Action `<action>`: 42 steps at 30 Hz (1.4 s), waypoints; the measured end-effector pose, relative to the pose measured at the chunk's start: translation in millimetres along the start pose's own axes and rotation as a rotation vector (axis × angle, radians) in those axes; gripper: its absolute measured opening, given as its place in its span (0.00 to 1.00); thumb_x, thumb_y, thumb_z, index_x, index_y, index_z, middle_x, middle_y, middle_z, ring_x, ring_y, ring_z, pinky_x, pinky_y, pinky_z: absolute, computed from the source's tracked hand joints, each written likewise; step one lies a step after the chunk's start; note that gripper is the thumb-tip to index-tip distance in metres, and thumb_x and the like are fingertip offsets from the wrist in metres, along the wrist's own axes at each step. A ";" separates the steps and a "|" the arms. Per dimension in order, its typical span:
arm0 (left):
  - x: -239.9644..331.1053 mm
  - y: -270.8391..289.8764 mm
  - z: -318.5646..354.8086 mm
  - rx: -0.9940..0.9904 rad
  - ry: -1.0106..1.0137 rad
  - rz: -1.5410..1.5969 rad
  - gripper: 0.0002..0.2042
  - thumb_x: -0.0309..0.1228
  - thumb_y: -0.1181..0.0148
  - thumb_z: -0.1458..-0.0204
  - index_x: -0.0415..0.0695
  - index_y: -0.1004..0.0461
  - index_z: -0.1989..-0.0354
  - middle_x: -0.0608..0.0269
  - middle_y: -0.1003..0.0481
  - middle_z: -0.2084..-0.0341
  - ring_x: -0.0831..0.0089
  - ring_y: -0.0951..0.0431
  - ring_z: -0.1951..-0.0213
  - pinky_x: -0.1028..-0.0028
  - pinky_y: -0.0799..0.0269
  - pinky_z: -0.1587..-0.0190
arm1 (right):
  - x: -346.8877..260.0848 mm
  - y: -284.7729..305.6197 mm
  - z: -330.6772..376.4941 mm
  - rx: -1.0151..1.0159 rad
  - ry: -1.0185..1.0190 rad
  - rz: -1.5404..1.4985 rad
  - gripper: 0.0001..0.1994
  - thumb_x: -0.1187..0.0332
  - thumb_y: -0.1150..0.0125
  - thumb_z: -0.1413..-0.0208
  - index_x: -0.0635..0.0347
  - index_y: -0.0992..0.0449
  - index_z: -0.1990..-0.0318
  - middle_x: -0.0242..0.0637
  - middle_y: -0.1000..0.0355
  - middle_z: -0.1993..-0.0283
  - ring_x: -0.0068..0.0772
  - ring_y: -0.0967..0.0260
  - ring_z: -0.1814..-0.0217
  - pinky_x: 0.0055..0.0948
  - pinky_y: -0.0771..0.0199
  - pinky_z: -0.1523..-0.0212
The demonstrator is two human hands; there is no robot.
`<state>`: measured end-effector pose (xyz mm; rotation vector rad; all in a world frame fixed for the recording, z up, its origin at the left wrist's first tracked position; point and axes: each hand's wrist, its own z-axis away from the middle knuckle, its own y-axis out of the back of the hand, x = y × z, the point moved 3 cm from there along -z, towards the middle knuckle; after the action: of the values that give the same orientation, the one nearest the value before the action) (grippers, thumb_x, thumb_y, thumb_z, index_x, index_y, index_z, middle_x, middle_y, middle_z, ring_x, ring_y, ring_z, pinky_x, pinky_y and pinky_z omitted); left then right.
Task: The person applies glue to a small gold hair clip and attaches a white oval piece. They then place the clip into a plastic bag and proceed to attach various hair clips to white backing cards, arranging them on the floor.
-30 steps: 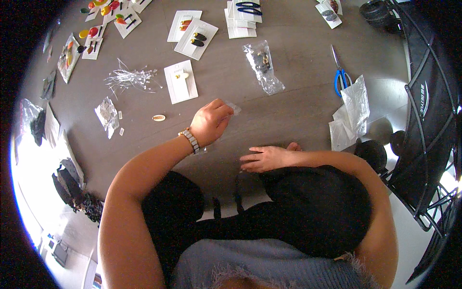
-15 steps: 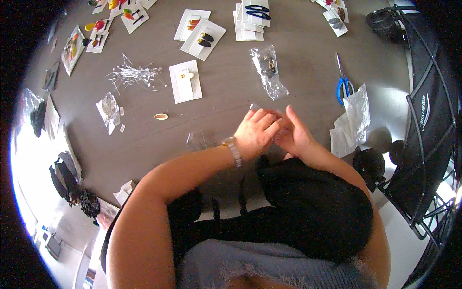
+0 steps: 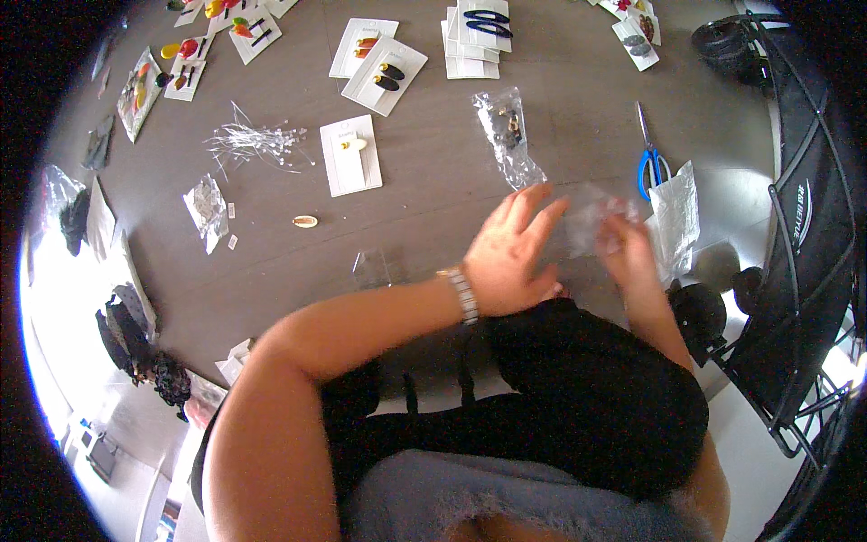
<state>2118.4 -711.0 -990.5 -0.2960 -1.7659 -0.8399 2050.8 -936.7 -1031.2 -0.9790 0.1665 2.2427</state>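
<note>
My left hand (image 3: pixel 513 257), with a banded watch at the wrist, hovers over the near middle of the table, its fingers spread and holding nothing. To its right, my right hand (image 3: pixel 625 248) is blurred, its fingers pinched on a small clear plastic bag (image 3: pixel 585 221) that reaches toward the left hand. Just beyond the left fingers lies a clear bag (image 3: pixel 508 135) with small dark and gold pieces in it. A transparent piece of plastic (image 3: pixel 372 268) rests left of the watch. Farther left is a small cream oval hair clip (image 3: pixel 305 221).
A white card with a clip (image 3: pixel 352 155) lies left of centre, near a heap of clear plastic fasteners (image 3: pixel 257 140). Blue-handled scissors (image 3: pixel 648 167) and a flattened plastic bag (image 3: pixel 675 217) are on the right. A black wire-framed rack (image 3: pixel 795 226) borders the right side. Several carded clips (image 3: pixel 384 77) lie farther back.
My hands were together and have come apart. The right moved right with the clear plastic bag; the left spread its fingers and shifted slightly right.
</note>
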 end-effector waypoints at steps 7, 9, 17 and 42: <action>-50.7 52.7 94.1 -0.769 0.185 -0.939 0.25 0.35 0.42 0.60 0.46 0.39 0.50 0.55 0.38 0.53 0.60 0.37 0.52 0.61 0.34 0.58 | -67.0 147.2 -21.4 0.431 0.437 0.301 0.15 0.77 0.45 0.55 0.63 0.32 0.57 0.36 0.30 0.68 0.27 0.32 0.69 0.24 0.31 0.66; -61.4 55.7 106.4 -0.791 0.217 -0.972 0.21 0.34 0.44 0.58 0.46 0.37 0.52 0.57 0.36 0.56 0.61 0.36 0.54 0.63 0.32 0.62 | -68.5 181.2 -28.4 0.479 0.435 0.424 0.16 0.76 0.43 0.57 0.64 0.32 0.57 0.35 0.30 0.68 0.26 0.32 0.69 0.23 0.32 0.66; -87.5 53.5 118.9 -1.001 0.352 -0.729 0.06 0.30 0.48 0.55 0.44 0.28 0.71 0.57 0.27 0.71 0.56 0.26 0.67 0.62 0.30 0.67 | -43.6 223.6 -48.5 0.732 0.476 0.806 0.28 0.69 0.33 0.63 0.66 0.36 0.51 0.45 0.33 0.55 0.36 0.34 0.56 0.31 0.33 0.56; -53.8 79.0 21.2 -0.375 0.299 -0.204 0.10 0.33 0.47 0.56 0.43 0.28 0.66 0.55 0.29 0.66 0.59 0.28 0.61 0.65 0.32 0.56 | -70.9 59.0 -7.2 0.155 0.493 0.593 0.12 0.74 0.41 0.54 0.60 0.27 0.60 0.31 0.30 0.66 0.19 0.34 0.66 0.19 0.34 0.64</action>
<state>2168.0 -629.2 -1011.5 -0.2214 -1.3696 -1.2959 2052.7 -1022.2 -995.9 -1.5285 0.9400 2.3905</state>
